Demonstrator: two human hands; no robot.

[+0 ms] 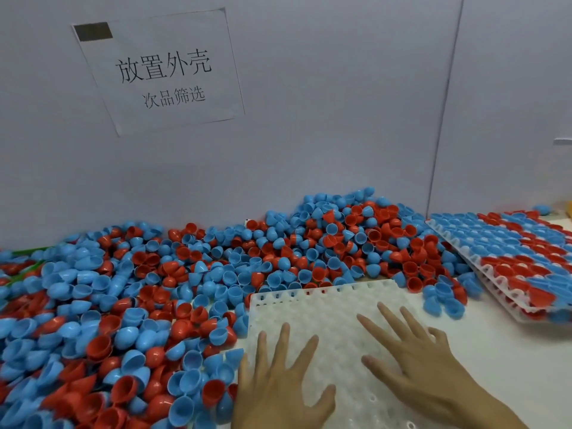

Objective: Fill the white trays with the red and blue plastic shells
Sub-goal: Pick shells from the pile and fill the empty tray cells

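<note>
We have filled trays [507, 252] stacked at the right, packed with shells. Our left hand [278, 379] and right hand [414, 360] lie flat, fingers spread, grasping nothing, on an empty white tray [328, 308]. The loose pile of red and blue shells [154, 289] lies touching its left and far edges, so this tray remains to fill.

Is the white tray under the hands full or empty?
Empty. The white tray shows only bare white cups, with the left hand and right hand spread flat on it.
</note>
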